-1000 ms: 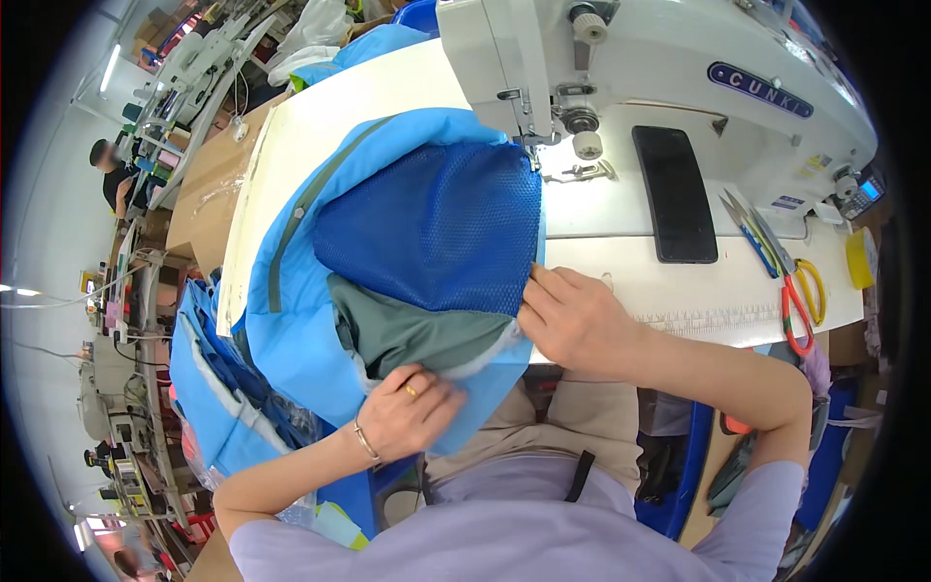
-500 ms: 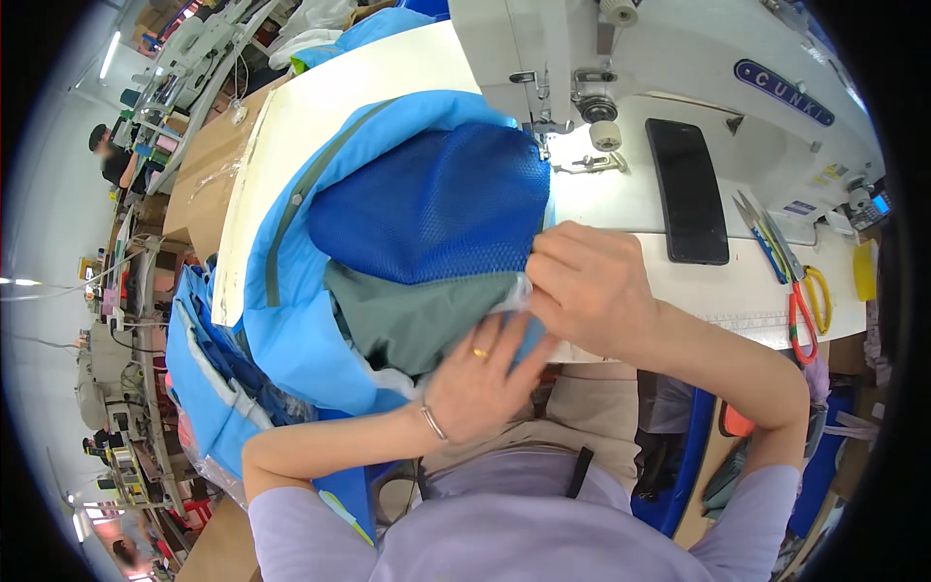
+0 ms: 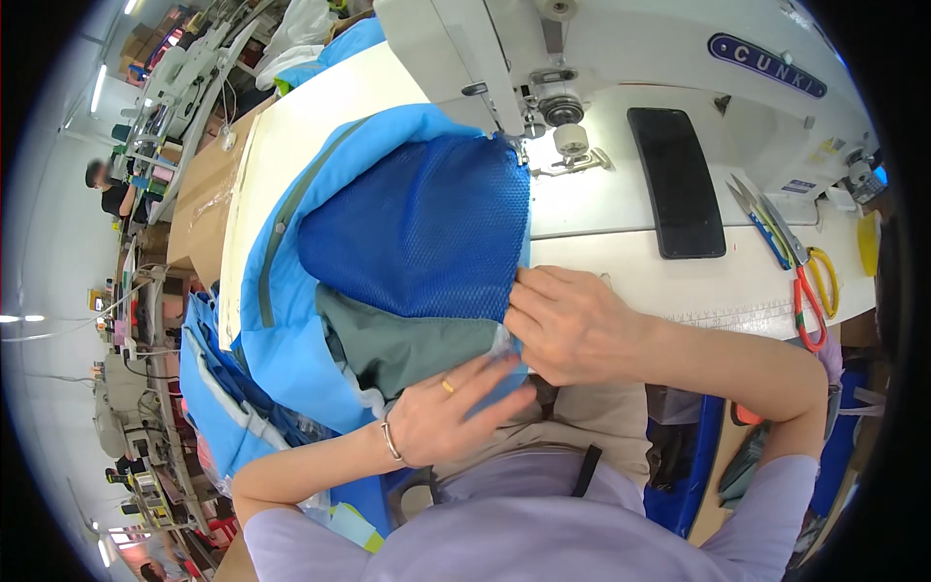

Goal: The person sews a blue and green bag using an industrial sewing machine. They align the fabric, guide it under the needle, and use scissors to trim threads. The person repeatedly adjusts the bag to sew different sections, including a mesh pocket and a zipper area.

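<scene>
A light-blue sewn piece [image 3: 281,359] lies on the sewing-machine table, with a dark-blue mesh panel [image 3: 417,223] and a grey-green fabric panel [image 3: 407,344] on it. The mesh's far right corner is at the presser foot [image 3: 522,155]. My right hand [image 3: 572,325] is closed on the right-hand edge of the layers, near the lower corner of the mesh. My left hand [image 3: 451,412] has its fingers stretched apart, slightly blurred, over the near edge of the grey-green panel. Whitish, see-through material [image 3: 501,339] shows between the hands.
Right of the needle lies a black phone [image 3: 677,184]. Beyond it are scissors [image 3: 810,281] with red and yellow handles and a clear ruler [image 3: 742,318] near the table edge. More blue fabric [image 3: 228,378] hangs at left. A person [image 3: 112,189] is far left.
The view has shifted a little. My right hand has come nearer to me along the fabric edge, away from the needle. My left hand has moved left, fingers more spread.
</scene>
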`<state>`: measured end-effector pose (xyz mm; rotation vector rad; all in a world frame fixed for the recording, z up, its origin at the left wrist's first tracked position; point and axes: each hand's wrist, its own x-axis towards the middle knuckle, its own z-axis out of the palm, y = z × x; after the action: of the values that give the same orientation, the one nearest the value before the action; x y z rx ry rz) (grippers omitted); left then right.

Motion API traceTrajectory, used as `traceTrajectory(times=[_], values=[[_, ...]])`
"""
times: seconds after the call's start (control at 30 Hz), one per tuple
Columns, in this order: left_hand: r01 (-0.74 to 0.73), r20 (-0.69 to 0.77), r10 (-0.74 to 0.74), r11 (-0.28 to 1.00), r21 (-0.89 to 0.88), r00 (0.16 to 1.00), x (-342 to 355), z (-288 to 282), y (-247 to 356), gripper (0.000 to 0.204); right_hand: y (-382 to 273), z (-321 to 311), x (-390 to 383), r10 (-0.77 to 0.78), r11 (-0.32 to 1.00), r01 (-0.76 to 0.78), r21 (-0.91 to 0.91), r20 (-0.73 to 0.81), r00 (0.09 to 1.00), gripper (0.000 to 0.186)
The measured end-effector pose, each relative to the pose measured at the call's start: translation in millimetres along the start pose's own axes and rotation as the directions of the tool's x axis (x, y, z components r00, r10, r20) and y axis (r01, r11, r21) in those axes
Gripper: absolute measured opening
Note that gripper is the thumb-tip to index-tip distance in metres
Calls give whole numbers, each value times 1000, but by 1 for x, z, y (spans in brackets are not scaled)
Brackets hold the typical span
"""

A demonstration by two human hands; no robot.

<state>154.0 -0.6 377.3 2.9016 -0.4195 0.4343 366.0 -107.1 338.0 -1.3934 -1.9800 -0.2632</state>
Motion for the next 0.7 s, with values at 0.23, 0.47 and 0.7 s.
traceTrajectory(times=[0.23, 0.47, 0.7], values=[[-40, -55, 39, 999, -3, 998, 53, -34, -42, 38, 4, -1, -3, -78, 997, 78, 6, 24, 997, 23], [143, 111, -141, 990, -12, 984, 63, -8, -100, 37, 3, -5, -6, -141, 962, 143, -231, 27, 990, 19], [353, 57, -349, 907, -231, 935, 72, -8, -110, 33, 27, -7, 9, -200, 931, 215, -295, 81, 976, 16]])
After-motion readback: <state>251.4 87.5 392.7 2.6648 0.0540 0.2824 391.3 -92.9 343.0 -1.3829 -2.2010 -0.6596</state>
